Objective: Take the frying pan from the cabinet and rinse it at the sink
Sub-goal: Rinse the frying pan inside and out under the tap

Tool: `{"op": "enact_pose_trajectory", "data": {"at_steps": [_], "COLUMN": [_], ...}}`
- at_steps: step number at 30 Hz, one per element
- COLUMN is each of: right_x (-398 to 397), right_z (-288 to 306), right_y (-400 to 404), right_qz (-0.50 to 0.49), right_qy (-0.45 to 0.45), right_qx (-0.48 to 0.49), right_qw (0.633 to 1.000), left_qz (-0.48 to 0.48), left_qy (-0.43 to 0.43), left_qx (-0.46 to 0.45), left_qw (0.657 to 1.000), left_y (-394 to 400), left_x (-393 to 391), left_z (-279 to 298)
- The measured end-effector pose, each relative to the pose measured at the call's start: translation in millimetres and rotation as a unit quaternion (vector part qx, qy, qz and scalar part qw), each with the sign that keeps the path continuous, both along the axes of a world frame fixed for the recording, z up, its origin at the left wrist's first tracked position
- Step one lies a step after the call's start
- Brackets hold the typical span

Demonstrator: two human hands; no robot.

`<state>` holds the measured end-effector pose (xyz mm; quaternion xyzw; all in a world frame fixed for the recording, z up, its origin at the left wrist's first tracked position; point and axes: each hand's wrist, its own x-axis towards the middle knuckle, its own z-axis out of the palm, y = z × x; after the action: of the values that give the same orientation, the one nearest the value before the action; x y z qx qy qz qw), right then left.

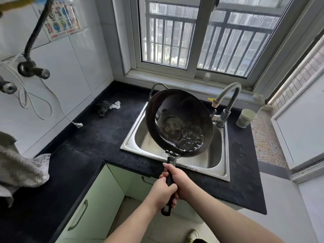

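Frying pan (178,121), dark and deep like a wok, hangs tilted over the steel sink (133,137) at the centre of the view, its bowl tipped toward the viewer so that a pool of water gathers at the lower side, around five o'clock inside the bowl. A small loop handle shows on its far rim at eleven o'clock. The black desk (98,137) wraps round the sink from nine o'clock to three o'clock. The window (201,35) with its bars fills twelve o'clock. A grey cloth (21,169) lies on the desk at eight o'clock. The curved tap (229,99) stands at two o'clock of the pan, and no stream can be made out from its spout. A pale cup (246,118) sits just beside the tap at three o'clock, and a dark scrubber (104,107) lies on the desk at ten o'clock.

Both hands hold the long black handle at six o'clock: the right hand (180,179) nearer the bowl, the left hand (163,192) behind it, the fingers of each curled tight round the grip.

Judging by the two-handed hold, the pan is probably heavy and stiff metal, made heavier by the water, and the wet handle may be slippery. The long handle is the sound place to take hold, with the loop as a second support.
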<state>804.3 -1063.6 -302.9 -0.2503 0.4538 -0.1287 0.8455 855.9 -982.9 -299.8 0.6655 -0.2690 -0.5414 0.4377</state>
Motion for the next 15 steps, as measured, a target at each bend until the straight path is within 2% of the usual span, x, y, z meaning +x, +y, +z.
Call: {"op": "enact_pose_trajectory", "data": {"at_steps": [7, 15], "right_x": [-3.7, -12.6], "right_z": [9.0, 5.9], "right_y": [-11.1, -25.5], "right_qz": [0.022, 0.051], "right_qy": [0.048, 0.03], "right_qx": [-0.1, -0.097], "right_qw": [0.994, 0.994], "left_qz": [0.023, 0.024], "left_qy": [0.041, 0.017], "left_qx": [-0.042, -0.047], "left_qw": [0.998, 0.998], "left_y": [-8.6, -17.8], "left_x": [-6.2, -15.8], "left_z": [7.2, 10.7]}}
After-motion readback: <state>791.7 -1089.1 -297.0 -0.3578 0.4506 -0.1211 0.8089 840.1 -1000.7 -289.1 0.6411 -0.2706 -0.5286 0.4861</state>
